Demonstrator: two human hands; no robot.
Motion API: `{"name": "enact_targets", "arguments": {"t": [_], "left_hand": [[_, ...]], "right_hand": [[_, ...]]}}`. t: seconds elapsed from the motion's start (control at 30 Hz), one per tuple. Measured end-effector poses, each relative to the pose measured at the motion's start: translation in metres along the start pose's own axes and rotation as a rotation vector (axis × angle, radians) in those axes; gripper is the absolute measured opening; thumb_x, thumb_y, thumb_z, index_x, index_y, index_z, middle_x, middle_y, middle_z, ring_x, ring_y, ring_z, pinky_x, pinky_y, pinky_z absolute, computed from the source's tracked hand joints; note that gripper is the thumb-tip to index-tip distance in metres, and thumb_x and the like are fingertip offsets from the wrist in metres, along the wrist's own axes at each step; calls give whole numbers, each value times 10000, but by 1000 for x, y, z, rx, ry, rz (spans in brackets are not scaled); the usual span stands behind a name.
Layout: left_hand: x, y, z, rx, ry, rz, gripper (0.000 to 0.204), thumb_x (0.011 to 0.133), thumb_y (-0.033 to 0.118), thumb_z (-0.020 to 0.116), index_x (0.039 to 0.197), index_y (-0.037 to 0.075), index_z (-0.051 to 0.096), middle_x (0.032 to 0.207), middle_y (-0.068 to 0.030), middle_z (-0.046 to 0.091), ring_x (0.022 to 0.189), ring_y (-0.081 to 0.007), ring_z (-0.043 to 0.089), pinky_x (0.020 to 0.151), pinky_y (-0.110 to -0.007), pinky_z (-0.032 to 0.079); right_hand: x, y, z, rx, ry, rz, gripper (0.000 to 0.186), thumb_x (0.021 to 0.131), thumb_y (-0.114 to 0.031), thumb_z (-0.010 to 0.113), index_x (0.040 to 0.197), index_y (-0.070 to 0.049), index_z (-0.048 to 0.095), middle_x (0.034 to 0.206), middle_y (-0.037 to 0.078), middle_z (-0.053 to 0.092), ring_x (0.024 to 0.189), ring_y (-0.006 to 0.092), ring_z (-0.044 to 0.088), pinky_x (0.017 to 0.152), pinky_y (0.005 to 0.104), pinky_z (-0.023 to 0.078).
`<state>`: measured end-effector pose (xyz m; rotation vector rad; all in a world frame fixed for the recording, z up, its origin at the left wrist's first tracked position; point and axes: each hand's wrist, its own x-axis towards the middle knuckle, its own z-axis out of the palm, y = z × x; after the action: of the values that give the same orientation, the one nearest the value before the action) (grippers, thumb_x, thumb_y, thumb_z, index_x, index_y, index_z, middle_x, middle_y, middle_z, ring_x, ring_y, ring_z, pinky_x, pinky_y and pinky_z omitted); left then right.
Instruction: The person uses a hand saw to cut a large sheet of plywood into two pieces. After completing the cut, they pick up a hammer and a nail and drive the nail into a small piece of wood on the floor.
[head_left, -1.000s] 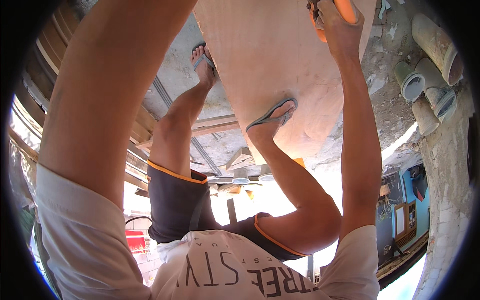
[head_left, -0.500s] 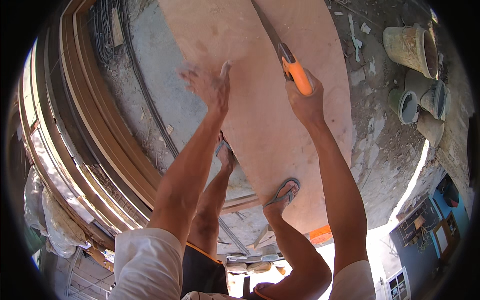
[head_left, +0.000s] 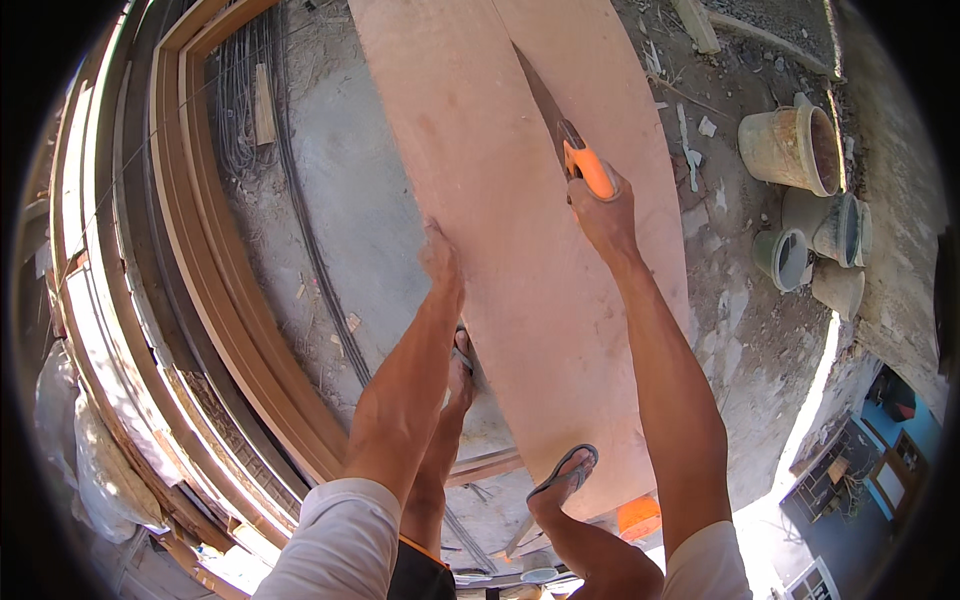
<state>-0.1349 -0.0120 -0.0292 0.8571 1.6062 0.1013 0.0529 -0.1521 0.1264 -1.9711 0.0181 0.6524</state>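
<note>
A large pale-brown plywood sheet [head_left: 560, 330] lies below me. My right hand [head_left: 608, 222] is closed around the orange handle of a handsaw [head_left: 590, 168]. The dark blade runs away from me and meets a thin cut line near the top of the view. My left hand [head_left: 440, 258] grips the sheet's left edge, with the thumb side on top and most fingers hidden at the edge. One sandalled foot [head_left: 572, 472] stands on the sheet's near part; the other foot [head_left: 462, 350] is beside its left edge.
Brown wooden frames [head_left: 215, 270] and long boards stand at the left, near coiled dark wire [head_left: 240, 110]. Several buckets, one a large dirty white bucket [head_left: 785, 150], are at the right. An orange object [head_left: 638, 517] lies by the sheet's near end.
My left hand has come down from a blurred, spread pose above the sheet and taken hold of its left edge. My right hand stays on the saw; the view has shifted slightly.
</note>
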Motion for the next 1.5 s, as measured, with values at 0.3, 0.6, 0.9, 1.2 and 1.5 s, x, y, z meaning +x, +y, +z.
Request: {"name": "enact_targets", "arguments": {"t": [0.3,0.6,0.9,1.2,1.5], "left_hand": [[40,54,6,242,-150,84,803,1087,538,471,1561,-107,410,1647,-274,407,1502,-455,425,1226,-579,351],[-9,34,73,937,232,1179,715,1050,450,554,1573,-25,446,1663,-296,374,1564,-483,301,1244,-698,203],[19,26,116,939,258,1290,590,1101,399,409,1627,134,447,1705,-162,381,1607,-448,230,1259,-729,54],[21,25,113,993,268,1224,568,1115,389,406,1624,141,457,1711,-115,391,1612,-418,240,1270,-708,63],[5,32,143,955,247,1284,552,1120,374,416,1614,136,474,1705,-119,400,1605,-420,260,1268,-706,79]], "right_hand": [[35,-36,25,-146,-12,-225,146,961,-131,626,1002,-21,712,721,19,635,632,120,592,580,327,468],[67,8,18,-269,154,-540,263,960,-229,661,1032,15,732,799,151,729,758,251,717,680,423,534],[44,-22,6,49,-112,-23,123,874,-148,638,868,-28,614,692,16,594,597,98,521,540,305,440],[-74,20,-52,-7,-127,0,225,905,-34,619,1117,28,660,882,49,641,741,128,595,716,322,514],[71,-7,-14,2,-83,-193,63,883,-55,563,844,-11,588,658,17,571,505,88,481,465,298,393]]}}
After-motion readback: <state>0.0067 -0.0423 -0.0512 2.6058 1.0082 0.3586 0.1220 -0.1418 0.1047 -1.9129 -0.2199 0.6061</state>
